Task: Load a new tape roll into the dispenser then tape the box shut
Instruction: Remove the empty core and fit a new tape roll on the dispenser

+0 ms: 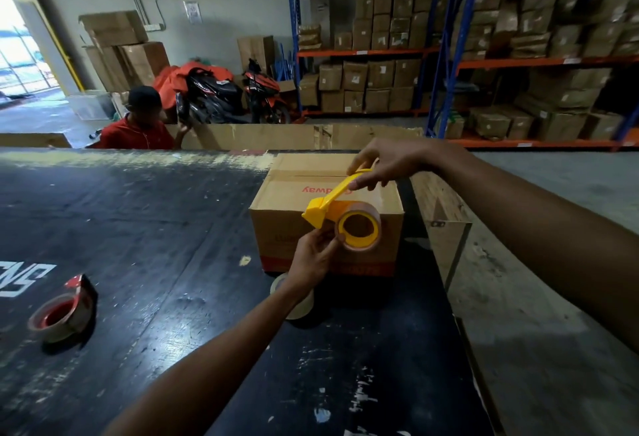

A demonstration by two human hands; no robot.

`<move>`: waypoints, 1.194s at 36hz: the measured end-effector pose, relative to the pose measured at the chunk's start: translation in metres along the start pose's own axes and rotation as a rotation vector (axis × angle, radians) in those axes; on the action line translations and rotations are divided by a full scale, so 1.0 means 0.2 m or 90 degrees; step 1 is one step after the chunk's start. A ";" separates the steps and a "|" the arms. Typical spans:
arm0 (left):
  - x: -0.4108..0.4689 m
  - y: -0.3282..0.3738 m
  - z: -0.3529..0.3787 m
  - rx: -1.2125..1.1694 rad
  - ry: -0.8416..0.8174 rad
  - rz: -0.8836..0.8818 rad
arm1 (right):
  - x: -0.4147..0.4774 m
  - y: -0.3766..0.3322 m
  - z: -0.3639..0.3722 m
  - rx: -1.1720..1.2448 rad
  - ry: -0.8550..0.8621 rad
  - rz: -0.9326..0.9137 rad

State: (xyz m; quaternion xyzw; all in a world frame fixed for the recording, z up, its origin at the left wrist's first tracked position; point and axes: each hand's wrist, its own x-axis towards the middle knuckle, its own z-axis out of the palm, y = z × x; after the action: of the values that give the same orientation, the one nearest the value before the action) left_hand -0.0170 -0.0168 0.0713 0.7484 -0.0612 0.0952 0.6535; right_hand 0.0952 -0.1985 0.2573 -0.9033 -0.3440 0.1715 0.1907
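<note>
Taking the cardboard box (pixel 326 207) as our landmark, far to its left on the black table (pixel 155 228) lies a red dispenser (pixel 64 311) with a roll in it, untouched. Just in front of the box, partly hidden under our left wrist, sits a pale spare roll (pixel 297 301). Our left hand (pixel 313 256) pinches the near edge of the brown tape roll (pixel 359 230), already seated on the yellow dispenser (pixel 332 204) held against the box's front face. Our right hand (pixel 383 166), above the box top, is closed around the dispenser's handle. We judge the dispenser light and stiff and the tape's free end sticky and flimsy, best picked at its edge. The box's top seam looks untaped.
</note>
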 end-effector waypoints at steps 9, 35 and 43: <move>-0.01 0.00 -0.01 -0.059 0.032 -0.011 | 0.04 -0.07 0.01 -0.092 0.057 -0.035; -0.11 -0.39 0.14 0.023 -0.074 -0.320 | -0.04 -0.09 -0.11 -0.072 0.179 0.004; -0.09 -0.61 0.26 0.133 -0.015 -0.436 | -0.06 -0.10 -0.08 -0.037 0.173 -0.011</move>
State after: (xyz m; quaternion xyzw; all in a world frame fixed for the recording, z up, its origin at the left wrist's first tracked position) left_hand -0.0052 -0.0520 -0.0572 0.7892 0.1953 -0.1324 0.5670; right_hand 0.0831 -0.1962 0.2835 -0.9204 -0.3273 0.0356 0.2107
